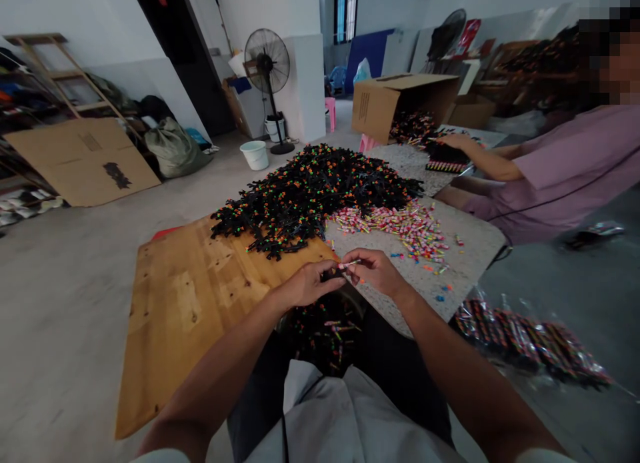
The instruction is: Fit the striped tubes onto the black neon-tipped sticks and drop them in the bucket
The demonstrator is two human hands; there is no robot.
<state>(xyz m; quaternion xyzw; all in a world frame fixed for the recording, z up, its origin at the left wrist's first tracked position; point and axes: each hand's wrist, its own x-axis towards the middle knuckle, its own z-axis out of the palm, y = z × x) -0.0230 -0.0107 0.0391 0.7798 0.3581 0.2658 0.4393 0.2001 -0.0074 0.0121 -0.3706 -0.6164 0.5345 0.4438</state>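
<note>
Both hands meet over the near edge of the tables. My right hand (374, 271) pinches a small pink and white stick-like piece (350, 265) between thumb and fingertips. Its other end reaches the fingers of my left hand (315, 283), which are curled around a small dark part too hidden to make out. Beyond them lies a big heap of black pieces (320, 189) with orange and green tips. Beside it, on the grey speckled table (470, 243), is a pile of pink and yellow sticks (410, 229). Below my hands, a container holds more black pieces (325, 336) and some sticks.
A wooden board (185, 303) lies at the left. Small blue and orange bits (443, 297) are scattered at the right. A person in a pink shirt (575, 169) works at the far right by a cardboard box (375, 109). Plastic-wrapped bundles (530, 339) rest low at the right.
</note>
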